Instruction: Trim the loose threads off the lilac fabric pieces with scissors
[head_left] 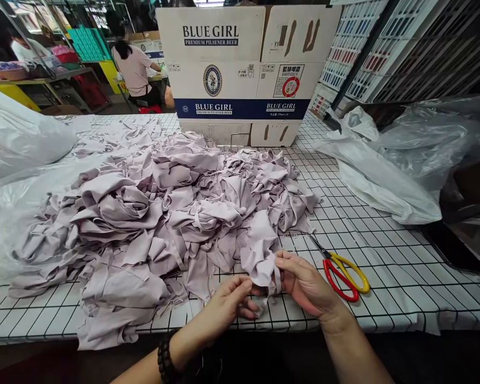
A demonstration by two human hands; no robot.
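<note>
A big heap of pale lilac fabric pieces [156,213] covers the left and middle of a table with a white, black-gridded cloth [384,256]. At the near edge both hands pinch one lilac fabric piece [262,256] pulled from the heap. My left hand [232,301] grips its lower end, and a dark bead bracelet sits on that wrist. My right hand [304,282] holds the piece's upper part from the right. Red and yellow scissors [342,272] lie on the cloth just right of my right hand.
A white Blue Girl beer carton [244,69] stands at the table's far edge. Clear plastic bags lie at the left [20,138] and right [404,160]. A person in a pink top [134,69] sits beyond the table, back turned.
</note>
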